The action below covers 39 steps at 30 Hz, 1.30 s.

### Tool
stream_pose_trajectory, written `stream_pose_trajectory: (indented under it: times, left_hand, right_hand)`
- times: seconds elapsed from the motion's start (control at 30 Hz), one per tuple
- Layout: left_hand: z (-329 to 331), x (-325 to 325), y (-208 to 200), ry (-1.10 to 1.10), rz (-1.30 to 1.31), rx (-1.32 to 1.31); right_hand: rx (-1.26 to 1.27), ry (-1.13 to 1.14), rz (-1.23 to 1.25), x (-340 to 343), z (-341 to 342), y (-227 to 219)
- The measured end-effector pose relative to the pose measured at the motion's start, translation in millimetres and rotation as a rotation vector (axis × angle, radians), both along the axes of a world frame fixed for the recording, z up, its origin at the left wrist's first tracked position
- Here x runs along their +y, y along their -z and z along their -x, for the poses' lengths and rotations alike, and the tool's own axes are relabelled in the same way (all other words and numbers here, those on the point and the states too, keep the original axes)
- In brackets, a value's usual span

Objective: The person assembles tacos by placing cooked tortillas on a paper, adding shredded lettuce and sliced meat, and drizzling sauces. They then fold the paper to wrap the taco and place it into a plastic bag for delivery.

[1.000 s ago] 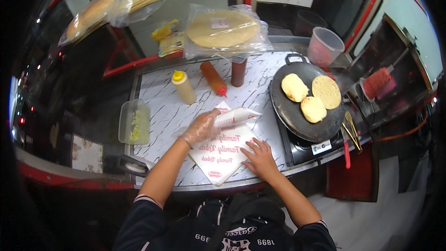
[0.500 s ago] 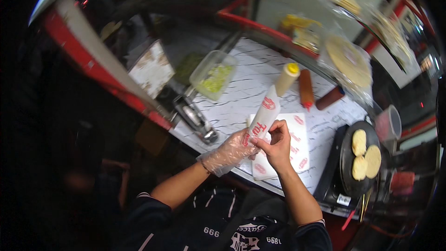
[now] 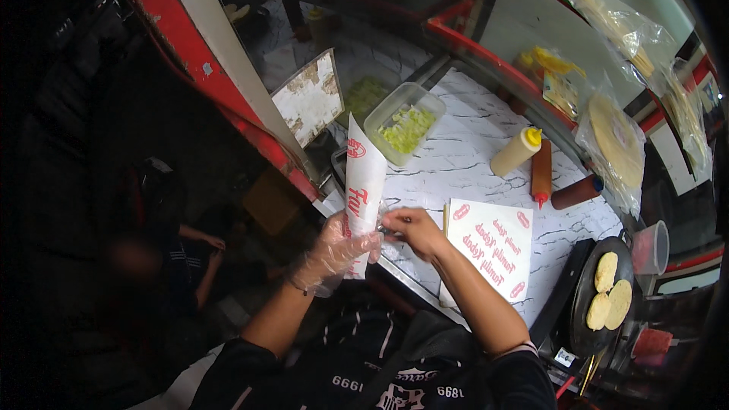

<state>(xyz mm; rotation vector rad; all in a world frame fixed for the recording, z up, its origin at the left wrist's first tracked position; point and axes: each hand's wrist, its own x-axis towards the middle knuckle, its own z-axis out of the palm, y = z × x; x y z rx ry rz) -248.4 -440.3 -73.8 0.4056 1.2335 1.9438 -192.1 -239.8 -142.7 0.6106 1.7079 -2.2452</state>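
Note:
A white paper-wrapped roll with red print (image 3: 363, 178) stands nearly upright in my left hand (image 3: 334, 254), which wears a clear plastic glove. Its fingers wrap round the lower part of the roll. My bare right hand (image 3: 414, 231) is beside it, fingers pinched together close to the gloved fingertips. Whatever lies in that pinch is too small to make out. A stack of printed white paper sheets (image 3: 490, 247) lies on the counter, partly behind my right forearm. Beyond the roll sits a clear tub (image 3: 380, 118) of chopped lettuce (image 3: 410, 129).
Three squeeze bottles lie at the back: cream (image 3: 512, 153), orange-brown (image 3: 541, 171) and dark red (image 3: 577, 192). On the right, a black griddle (image 3: 585, 311) carries three round flatbreads (image 3: 606, 272). Bagged flatbreads (image 3: 615, 144) hang behind. Another person (image 3: 190, 258) is at left.
Both hands and the wrapped roll have moved left, off the paper stack. My right hand has shifted from the roll to beside the gloved fingertips. The view has turned somewhat.

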Motion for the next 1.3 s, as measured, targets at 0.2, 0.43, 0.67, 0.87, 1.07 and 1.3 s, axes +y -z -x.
stream_pose_trajectory:
  times: [0.2,0.43,0.67,0.87,1.07,1.3]
  left_hand:
    - [4,16,5,0.05,0.006,-0.015]
    - [-1,49,6,0.028,0.243,0.1]
    - [-23,84,3,0.314,0.137,0.044]
    - [-48,99,8,0.765,-0.36,-0.812]
    - [-99,164,23,0.299,-0.02,0.46]
    - [-79,205,3,0.391,-0.035,1.218]
  right_hand:
    - [0.225,-0.041,-0.859,-4,-28,26]
    - [0.363,-0.078,-0.656,30,-58,-67]
    - [0.224,-0.046,-0.97,52,-74,-123]
    - [0.597,0.114,-0.89,79,-124,-102]
    - [0.418,0.496,-0.737,82,-166,-98]
    - [0.574,0.491,-1.114,115,-208,-72]
